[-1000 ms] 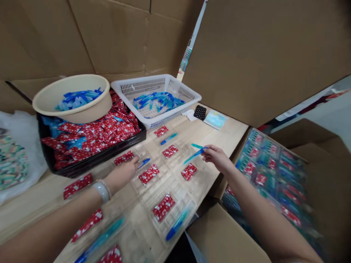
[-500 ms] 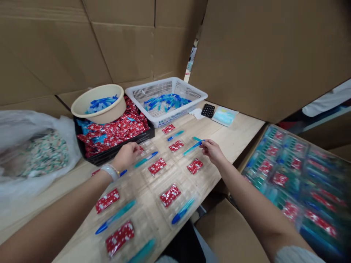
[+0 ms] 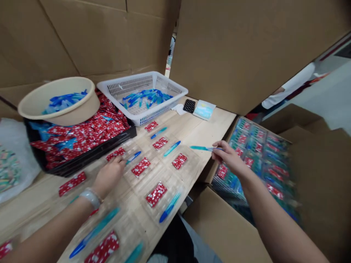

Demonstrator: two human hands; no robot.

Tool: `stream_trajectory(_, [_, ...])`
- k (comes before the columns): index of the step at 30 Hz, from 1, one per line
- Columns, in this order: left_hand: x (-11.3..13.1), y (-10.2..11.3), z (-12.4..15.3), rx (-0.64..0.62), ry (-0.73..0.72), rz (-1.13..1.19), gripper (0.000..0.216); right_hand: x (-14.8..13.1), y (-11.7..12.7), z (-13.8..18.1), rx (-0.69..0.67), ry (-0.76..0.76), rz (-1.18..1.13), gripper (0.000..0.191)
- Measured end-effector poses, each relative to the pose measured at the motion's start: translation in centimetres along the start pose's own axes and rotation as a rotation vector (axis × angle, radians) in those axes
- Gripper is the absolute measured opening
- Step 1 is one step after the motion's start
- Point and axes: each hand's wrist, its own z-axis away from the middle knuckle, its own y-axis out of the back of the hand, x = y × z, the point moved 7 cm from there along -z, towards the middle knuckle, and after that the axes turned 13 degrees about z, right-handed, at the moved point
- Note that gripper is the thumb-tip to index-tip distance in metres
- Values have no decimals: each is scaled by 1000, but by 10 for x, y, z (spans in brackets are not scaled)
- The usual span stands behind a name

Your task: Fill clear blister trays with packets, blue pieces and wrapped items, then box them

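Note:
My right hand (image 3: 223, 155) pinches a teal-and-blue pen (image 3: 201, 148) by its blue end, past the right edge of the clear plastic trays. My left hand (image 3: 112, 173) is low over the trays with its fingers drawn together. Its fingertips meet the teal end of another pen (image 3: 134, 157), just below a red patterned packet (image 3: 115, 153); what they grip is hidden. Clear trays (image 3: 189, 175) lie in rows on the wooden table, several with a red packet (image 3: 156, 194) and a pen (image 3: 170, 208). One pen (image 3: 172, 148) lies diagonally near the upper trays.
A white basket (image 3: 161, 116) and a cream basin (image 3: 90, 102) contain pens. The basin rests on a black crate (image 3: 82, 157) of red packets. A black dotted object (image 3: 189, 106) and a pale blue packet (image 3: 204, 109) are behind. Right, a cardboard box (image 3: 197, 210) adjoins stacked filled packs (image 3: 257, 146).
The view has swung right. My right hand has moved the pen out past the trays and turned it nearly level. My left hand has come back toward me.

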Motion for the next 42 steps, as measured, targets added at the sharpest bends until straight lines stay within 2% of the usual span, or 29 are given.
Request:
stream_trajectory(3, [-1,-4,3,34,-9,-51,31,15,-3,20,-178,-110,-95,26])
stream_trajectory(6, [1,-3,12,91,-23,-71,28,30,-23,14,-288,-154,-35,30])
stream_trajectory(10, [8,-2,32,135,-11,-64,29,43,-32,-12,-230,-175,456,42])
stream_trajectory(13, [8,-7,40,136,59,-30,29,26,-29,-26,-96,-124,846,53])
stream_trajectory(15, [5,-9,40,141,119,-11,27,-5,-43,-29,-20,-8,944,48])
stream_trajectory(16, [4,-9,39,150,141,-1,27,-25,-58,-29,-7,87,931,43])
stream_trajectory(19, [-1,-8,35,185,165,23,28,-95,-138,-19,-140,510,776,29])
stream_trajectory(21, [-3,-8,33,187,172,29,27,-132,-196,-11,-247,732,786,28])
stream_trajectory(23, [-6,-8,30,176,188,29,25,-152,-240,-12,-314,796,914,27])
stream_trajectory(25, [-8,-8,28,169,208,24,22,-158,-266,-17,-353,771,1051,27])
stream_trajectory(27, [-9,-7,25,171,219,23,20,-158,-275,-22,-376,728,1132,29])
stream_trajectory(31, [-13,-5,21,175,246,57,19,-150,-273,-24,-395,681,1156,33])
stream_trajectory(34, [-15,-6,20,163,240,73,19,-152,-270,-21,-341,706,1123,28])
stream_trajectory(37, [-13,-5,21,166,202,51,18,-168,-280,-10,-292,938,1106,21])
stream_trajectory(39, [-11,-6,21,172,188,26,16,-177,-293,-2,-359,1128,1111,20])
stream_trajectory(42, [-11,-7,22,181,198,2,16,-183,-310,4,-520,1302,1152,20])
